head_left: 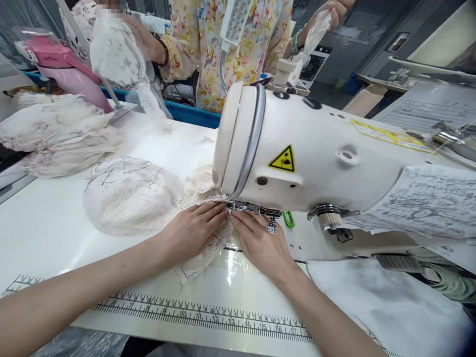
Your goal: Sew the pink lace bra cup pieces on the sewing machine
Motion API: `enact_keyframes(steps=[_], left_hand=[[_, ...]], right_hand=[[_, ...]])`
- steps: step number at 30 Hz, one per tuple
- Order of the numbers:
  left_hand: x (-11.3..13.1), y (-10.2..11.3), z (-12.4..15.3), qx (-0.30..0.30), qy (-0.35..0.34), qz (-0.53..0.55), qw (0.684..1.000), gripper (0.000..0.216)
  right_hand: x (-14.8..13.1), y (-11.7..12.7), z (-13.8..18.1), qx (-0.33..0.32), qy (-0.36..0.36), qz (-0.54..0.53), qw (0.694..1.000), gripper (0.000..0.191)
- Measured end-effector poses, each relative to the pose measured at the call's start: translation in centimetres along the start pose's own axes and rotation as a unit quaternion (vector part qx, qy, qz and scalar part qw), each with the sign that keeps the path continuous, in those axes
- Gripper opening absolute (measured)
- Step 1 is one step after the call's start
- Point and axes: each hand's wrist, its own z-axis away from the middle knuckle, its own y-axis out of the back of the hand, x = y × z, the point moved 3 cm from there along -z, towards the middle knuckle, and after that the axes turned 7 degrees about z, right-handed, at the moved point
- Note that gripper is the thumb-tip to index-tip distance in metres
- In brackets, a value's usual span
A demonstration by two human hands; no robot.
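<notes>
My left hand lies flat, fingers stretched out, pressing a pale lace garment onto the white table. My right hand lies flat beside it, fingers extended on the lace edge. Both sets of fingertips meet just in front of the presser foot under the head of the white sewing machine. The needle itself is hidden by the machine head. The padded cup of the garment bulges to the left of my left hand.
A heap of lace pieces lies at the far left. A printed ruler runs along the table's near edge. Papers are taped to the machine arm. A person in a floral top stands behind the table holding lace.
</notes>
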Motion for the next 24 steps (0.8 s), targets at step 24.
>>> enact_keyframes(steps=[24], left_hand=[[2.3, 6.6, 1.6, -0.048, 0.029, 0.039, 0.998, 0.009]], right_hand=[[-0.9, 0.5, 0.1, 0.048, 0.040, -0.215, 0.975, 0.015]])
